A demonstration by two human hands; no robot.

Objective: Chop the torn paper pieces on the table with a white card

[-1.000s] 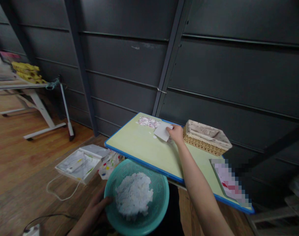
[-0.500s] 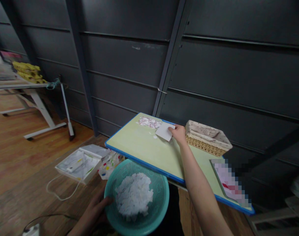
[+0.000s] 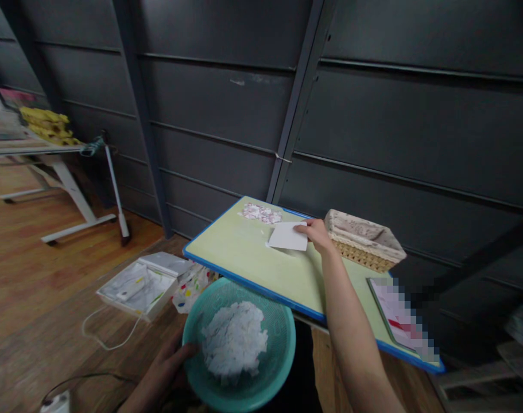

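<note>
My right hand [image 3: 316,234] pinches a white card [image 3: 288,236] by its right end, low over the pale green tabletop [image 3: 244,258]. By the card's lower left corner lies a small white scrap. Just behind it, a patch of paper scraps [image 3: 260,213] with reddish marks is spread on the table. My left hand [image 3: 177,358] grips the left rim of a teal plastic basket [image 3: 282,367], its fingers partly hidden. A heap of white paper scraps [image 3: 235,338] fills the middle of that basket, which sits below the table's front edge.
A wicker basket with a cloth lining [image 3: 362,249] stands at the table's back right. Right of my arm lies a flat framed item [image 3: 394,321], partly pixelated. On the floor at left is an open white box [image 3: 136,287] with a cord. A dark panelled wall [image 3: 218,115] rises behind.
My right hand has turned the card and shifted it slightly toward me, so its long side now lies more level. My left hand and the teal basket stay in place.
</note>
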